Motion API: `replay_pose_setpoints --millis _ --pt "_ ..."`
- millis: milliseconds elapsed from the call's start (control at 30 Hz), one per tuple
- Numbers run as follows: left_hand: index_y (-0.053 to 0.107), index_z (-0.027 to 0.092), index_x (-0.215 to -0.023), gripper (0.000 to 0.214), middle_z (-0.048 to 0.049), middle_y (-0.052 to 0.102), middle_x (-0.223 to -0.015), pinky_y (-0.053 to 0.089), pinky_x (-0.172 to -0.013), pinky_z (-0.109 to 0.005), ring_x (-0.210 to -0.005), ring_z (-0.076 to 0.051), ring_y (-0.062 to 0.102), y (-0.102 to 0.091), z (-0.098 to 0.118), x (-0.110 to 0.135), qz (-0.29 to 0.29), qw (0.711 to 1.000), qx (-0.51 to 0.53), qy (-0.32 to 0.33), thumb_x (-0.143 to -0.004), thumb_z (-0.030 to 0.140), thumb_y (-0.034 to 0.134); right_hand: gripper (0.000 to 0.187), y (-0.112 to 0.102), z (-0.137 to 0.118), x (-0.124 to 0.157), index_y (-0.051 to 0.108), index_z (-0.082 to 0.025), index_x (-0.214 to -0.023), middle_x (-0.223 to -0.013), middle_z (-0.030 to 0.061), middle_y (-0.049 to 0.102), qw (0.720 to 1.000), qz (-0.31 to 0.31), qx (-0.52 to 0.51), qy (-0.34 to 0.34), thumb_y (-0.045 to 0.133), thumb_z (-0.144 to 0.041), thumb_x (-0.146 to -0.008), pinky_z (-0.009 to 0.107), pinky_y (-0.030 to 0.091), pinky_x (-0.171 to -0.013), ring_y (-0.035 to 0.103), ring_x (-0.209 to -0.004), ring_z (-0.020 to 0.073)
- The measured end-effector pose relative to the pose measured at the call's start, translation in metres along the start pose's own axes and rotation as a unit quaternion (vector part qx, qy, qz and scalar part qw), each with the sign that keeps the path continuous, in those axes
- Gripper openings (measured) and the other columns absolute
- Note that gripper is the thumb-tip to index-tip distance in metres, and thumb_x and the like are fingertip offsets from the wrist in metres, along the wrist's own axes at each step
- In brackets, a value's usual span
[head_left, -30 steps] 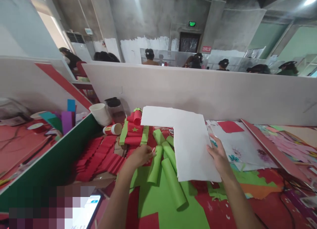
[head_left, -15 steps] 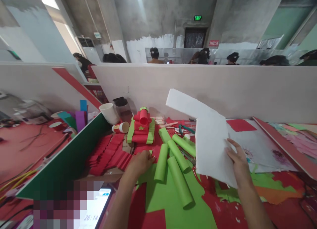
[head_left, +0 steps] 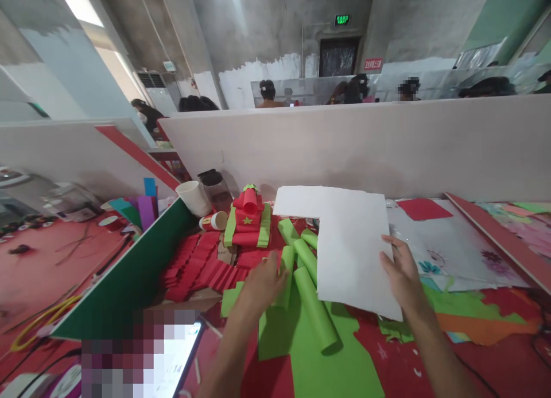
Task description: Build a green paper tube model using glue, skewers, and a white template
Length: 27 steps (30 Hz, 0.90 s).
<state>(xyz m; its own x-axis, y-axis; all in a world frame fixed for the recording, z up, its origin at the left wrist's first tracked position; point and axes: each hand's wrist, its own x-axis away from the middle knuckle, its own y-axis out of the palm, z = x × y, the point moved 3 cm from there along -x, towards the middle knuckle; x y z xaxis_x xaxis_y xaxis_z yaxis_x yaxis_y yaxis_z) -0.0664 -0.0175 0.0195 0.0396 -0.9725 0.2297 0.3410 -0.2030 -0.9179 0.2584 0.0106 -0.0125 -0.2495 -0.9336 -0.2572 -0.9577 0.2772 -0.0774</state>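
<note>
My right hand (head_left: pixel 402 274) grips the right edge of an L-shaped white board (head_left: pixel 353 243), held up over the table with its narrow arm pointing left. My left hand (head_left: pixel 264 280) is beside a light green paper tube (head_left: pixel 284 295), its fingers slightly apart and nothing seen in them. Another green paper tube (head_left: pixel 316 312) lies nearer to me, and several more are partly hidden behind the board. Under them spreads a light green sheet (head_left: pixel 318 369). Behind my left hand stands a red and green paper tank model (head_left: pixel 247 220) with a star on its front.
Folded red paper strips (head_left: pixel 189 266) lie left, beside a green divider (head_left: pixel 124 272). A white cup (head_left: pixel 193 197), a dark-lidded jar (head_left: pixel 215 188) and a glue bottle (head_left: pixel 213 221) stand behind. A phone (head_left: pixel 181 358) lies front left; green scraps (head_left: pixel 469 309) lie right. People sit beyond the partition (head_left: pixel 267 140).
The white board has come down and left, and its narrow arm is now nearly level. My left hand has moved right toward the green tubes, its fingers loosening.
</note>
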Motion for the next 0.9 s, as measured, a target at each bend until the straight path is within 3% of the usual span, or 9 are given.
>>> replay_pose_setpoints --millis 133,233,333,467,533,600,700,900 --pt "0.040 0.014 -0.126 0.041 -0.0205 0.062 -0.113 0.043 -0.080 -0.037 -0.106 -0.033 0.062 0.022 0.026 -0.008 0.000 0.999 -0.033 -0.007 -0.088 0.029 0.047 0.044 0.004 -0.003 0.002 0.053 -0.028 -0.124 -0.136 0.0086 0.053 0.999 -0.009 0.046 -0.006 0.059 -0.045 -0.084 0.047 0.031 -0.110 0.044 -0.132 0.0300" --pt "0.043 0.013 -0.118 0.035 -0.0219 0.062 -0.111 0.044 -0.081 -0.038 -0.107 -0.033 0.062 0.026 0.028 -0.015 0.013 0.999 -0.040 -0.017 -0.085 0.023 0.046 0.042 0.004 -0.006 0.003 0.053 -0.026 -0.124 -0.132 0.0094 0.053 0.998 -0.014 0.063 -0.006 0.057 -0.046 -0.086 0.047 0.032 -0.109 0.045 -0.129 0.0305" --pt "0.042 0.013 -0.119 0.036 -0.0218 0.064 -0.111 0.045 -0.082 -0.040 -0.106 -0.034 0.063 0.018 0.016 -0.020 0.020 1.000 0.001 -0.021 -0.086 0.026 0.046 0.041 0.005 -0.006 0.002 0.052 -0.027 -0.124 -0.133 0.0094 0.053 0.998 -0.019 0.059 -0.006 0.056 -0.045 -0.087 0.047 0.032 -0.109 0.043 -0.131 0.0304" --pt "0.047 0.012 -0.121 0.041 -0.0210 0.064 -0.119 0.045 -0.089 -0.041 -0.111 -0.033 0.061 -0.009 -0.001 -0.017 0.025 0.991 0.132 -0.020 -0.089 0.038 0.047 0.041 0.008 -0.001 0.001 0.052 -0.027 -0.123 -0.133 0.0094 0.054 0.999 -0.016 0.045 -0.022 0.057 -0.045 -0.086 0.047 0.031 -0.110 0.043 -0.131 0.0301" --pt "0.048 0.016 -0.126 0.047 -0.0163 0.059 -0.132 0.045 -0.095 -0.035 -0.121 -0.029 0.056 -0.022 0.001 -0.013 0.005 0.972 0.235 0.026 -0.089 0.045 0.048 0.041 0.011 0.001 0.002 0.053 -0.027 -0.123 -0.130 0.0089 0.056 0.999 -0.020 0.047 -0.018 0.057 -0.045 -0.086 0.047 0.032 -0.109 0.046 -0.128 0.0305" --pt "0.047 0.019 -0.133 0.057 -0.0128 0.055 -0.139 0.046 -0.096 -0.033 -0.127 -0.028 0.050 -0.029 0.007 -0.009 -0.017 0.954 0.298 0.031 -0.087 0.054 0.050 0.042 0.016 0.002 0.004 0.053 -0.028 -0.124 -0.129 0.0082 0.056 0.998 -0.028 0.050 -0.013 0.057 -0.045 -0.086 0.047 0.034 -0.107 0.047 -0.126 0.0303" --pt "0.044 0.018 -0.139 0.064 -0.0116 0.051 -0.144 0.047 -0.098 -0.032 -0.128 -0.026 0.051 -0.023 0.020 -0.006 -0.066 0.931 0.355 0.059 -0.087 0.054 0.052 0.041 0.026 0.000 0.010 0.052 -0.028 -0.124 -0.129 0.0079 0.055 0.998 -0.037 0.048 -0.009 0.056 -0.045 -0.087 0.046 0.034 -0.107 0.047 -0.125 0.0294" --pt "0.034 0.016 -0.149 0.073 -0.0131 0.034 -0.156 0.038 -0.109 -0.034 -0.140 -0.027 0.037 -0.003 0.018 -0.009 -0.052 0.929 0.363 0.050 -0.089 0.056 0.049 0.038 0.045 -0.004 0.019 0.051 -0.026 -0.123 -0.129 0.0081 0.054 0.997 -0.032 0.054 -0.034 0.054 -0.044 -0.089 0.045 0.031 -0.110 0.046 -0.127 0.0285"
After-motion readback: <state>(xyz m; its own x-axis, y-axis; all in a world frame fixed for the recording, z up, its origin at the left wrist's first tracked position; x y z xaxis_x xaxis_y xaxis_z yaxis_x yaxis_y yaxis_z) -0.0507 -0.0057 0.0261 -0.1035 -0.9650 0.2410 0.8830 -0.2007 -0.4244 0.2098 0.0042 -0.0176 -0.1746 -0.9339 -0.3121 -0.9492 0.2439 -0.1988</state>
